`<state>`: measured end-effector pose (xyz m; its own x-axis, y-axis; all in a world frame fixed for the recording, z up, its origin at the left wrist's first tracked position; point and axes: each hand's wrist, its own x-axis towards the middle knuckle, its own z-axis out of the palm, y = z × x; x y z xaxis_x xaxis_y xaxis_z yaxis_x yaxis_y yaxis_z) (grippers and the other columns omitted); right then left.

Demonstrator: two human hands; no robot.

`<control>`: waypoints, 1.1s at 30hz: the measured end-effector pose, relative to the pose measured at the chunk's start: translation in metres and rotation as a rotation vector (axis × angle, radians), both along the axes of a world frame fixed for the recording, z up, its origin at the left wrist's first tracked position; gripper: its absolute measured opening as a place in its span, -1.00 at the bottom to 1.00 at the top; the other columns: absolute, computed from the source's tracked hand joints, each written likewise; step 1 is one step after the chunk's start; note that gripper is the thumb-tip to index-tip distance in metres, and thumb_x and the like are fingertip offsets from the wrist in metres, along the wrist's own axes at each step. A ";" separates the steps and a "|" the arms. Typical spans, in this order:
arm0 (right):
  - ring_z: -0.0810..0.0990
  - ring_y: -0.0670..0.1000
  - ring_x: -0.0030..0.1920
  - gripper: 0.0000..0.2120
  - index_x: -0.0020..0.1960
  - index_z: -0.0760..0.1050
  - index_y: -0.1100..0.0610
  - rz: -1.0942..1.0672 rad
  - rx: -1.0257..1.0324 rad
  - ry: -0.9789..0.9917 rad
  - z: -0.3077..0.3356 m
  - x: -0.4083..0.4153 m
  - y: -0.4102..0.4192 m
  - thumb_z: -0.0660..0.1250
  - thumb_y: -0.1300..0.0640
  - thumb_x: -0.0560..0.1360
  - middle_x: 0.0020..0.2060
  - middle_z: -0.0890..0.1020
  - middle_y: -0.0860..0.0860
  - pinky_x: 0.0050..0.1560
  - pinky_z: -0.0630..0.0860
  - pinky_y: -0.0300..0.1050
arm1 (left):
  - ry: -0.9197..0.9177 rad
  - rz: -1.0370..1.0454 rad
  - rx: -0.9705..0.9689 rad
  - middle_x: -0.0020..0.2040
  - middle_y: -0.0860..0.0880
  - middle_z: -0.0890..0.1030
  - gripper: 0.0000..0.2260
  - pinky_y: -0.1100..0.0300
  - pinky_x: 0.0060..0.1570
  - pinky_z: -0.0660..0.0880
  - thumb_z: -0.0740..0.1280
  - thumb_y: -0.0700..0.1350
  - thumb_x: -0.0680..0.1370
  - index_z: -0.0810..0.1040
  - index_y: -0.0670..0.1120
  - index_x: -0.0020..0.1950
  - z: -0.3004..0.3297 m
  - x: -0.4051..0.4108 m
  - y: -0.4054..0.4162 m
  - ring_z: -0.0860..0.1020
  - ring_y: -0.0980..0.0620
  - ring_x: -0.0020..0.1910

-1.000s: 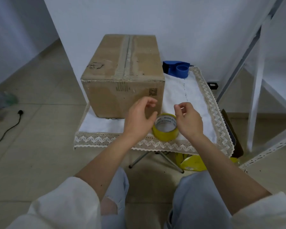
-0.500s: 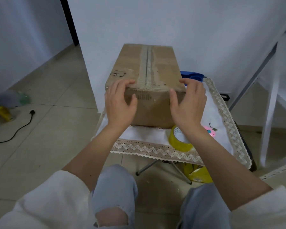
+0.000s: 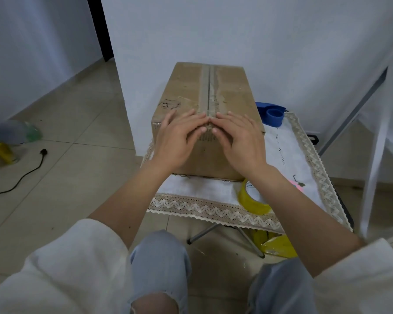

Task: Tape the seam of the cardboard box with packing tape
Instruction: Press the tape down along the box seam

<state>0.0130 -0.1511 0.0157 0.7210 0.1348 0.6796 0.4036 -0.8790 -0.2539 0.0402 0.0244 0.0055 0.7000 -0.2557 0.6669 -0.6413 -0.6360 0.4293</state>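
— Where is the box now?

— The cardboard box [image 3: 216, 94] stands on the small table [image 3: 213, 214], on a white cloth with lace border [image 3: 288, 152], and its far end is close to the wall. The seam [image 3: 209, 91] runs along the middle of the top, away from me.

— And your hands?

— My left hand [image 3: 179, 138] and my right hand [image 3: 238, 139] both lie flat on the near top edge of the box, one on each side of the seam. The fingers are straight and a little spread, they grip nothing. The fingertips of both hands nearly meet at the seam.

— Where is the tape?

— The yellow tape roll [image 3: 253, 199] lies on the cloth just beside the near right corner of the box, partly hidden under my right forearm. A blue tape dispenser [image 3: 272, 113] is behind the box on the right
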 end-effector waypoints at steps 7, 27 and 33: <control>0.57 0.03 0.27 -0.72 0.21 0.62 0.03 0.013 -0.008 -0.065 -0.008 0.003 -0.007 0.33 -0.05 0.56 0.18 0.66 -0.03 0.29 0.42 0.09 | -0.024 -0.010 -0.011 0.28 0.07 0.62 -0.74 0.13 0.39 0.17 0.31 0.01 0.60 0.62 0.05 0.27 -0.005 0.003 -0.002 0.49 0.07 0.38; 0.60 -0.01 0.20 -0.75 0.12 0.65 0.02 -0.023 -0.028 -0.290 -0.028 0.012 -0.005 0.41 -0.07 0.51 0.12 0.68 -0.08 0.18 0.36 -0.07 | -0.092 -0.024 0.068 0.32 0.05 0.60 -0.65 0.15 0.35 0.17 0.39 0.02 0.54 0.59 0.03 0.31 -0.015 0.007 0.004 0.48 0.02 0.39; 0.58 -0.01 0.23 -0.66 0.16 0.63 0.03 -0.033 -0.067 -0.266 -0.029 0.010 -0.005 0.43 -0.10 0.45 0.15 0.66 -0.08 0.21 0.32 -0.07 | -0.109 -0.021 0.113 0.35 0.05 0.57 -0.57 0.14 0.36 0.15 0.45 0.00 0.49 0.56 0.01 0.35 -0.016 0.005 0.006 0.46 0.01 0.41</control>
<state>0.0233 -0.1557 -0.0135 0.5232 0.1653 0.8360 0.4194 -0.9039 -0.0838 0.0456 0.0302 -0.0106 0.6189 -0.3472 0.7046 -0.6939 -0.6619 0.2835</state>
